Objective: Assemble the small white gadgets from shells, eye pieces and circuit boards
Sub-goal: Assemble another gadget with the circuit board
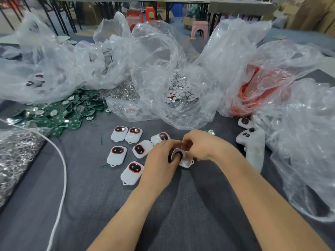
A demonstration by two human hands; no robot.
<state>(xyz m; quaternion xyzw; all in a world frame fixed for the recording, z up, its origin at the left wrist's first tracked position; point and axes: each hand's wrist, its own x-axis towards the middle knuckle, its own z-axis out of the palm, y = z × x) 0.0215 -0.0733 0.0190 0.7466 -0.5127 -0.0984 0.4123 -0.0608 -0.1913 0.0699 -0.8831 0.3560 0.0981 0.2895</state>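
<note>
Both hands meet over the grey cloth at the centre. My left hand [161, 156] grips a white shell [184, 161] with a dark oval opening, a fingertip poking through it. My right hand [201, 144] pinches a small dark piece at the shell's top edge; the piece is mostly hidden. Several white gadgets with red-rimmed dark eye windows [117, 155] lie in a loose group to the left of my hands. Green circuit boards [59, 113] are heaped at the left. Small white round pieces [181, 89] lie in a clear bag behind.
Crumpled clear plastic bags [145, 57] ring the work area; one holds red parts [253, 91]. Metal rings [14, 156] fill a bag at the left edge. A white cord [62, 171] runs down the left. A white controller [252, 140] lies to the right.
</note>
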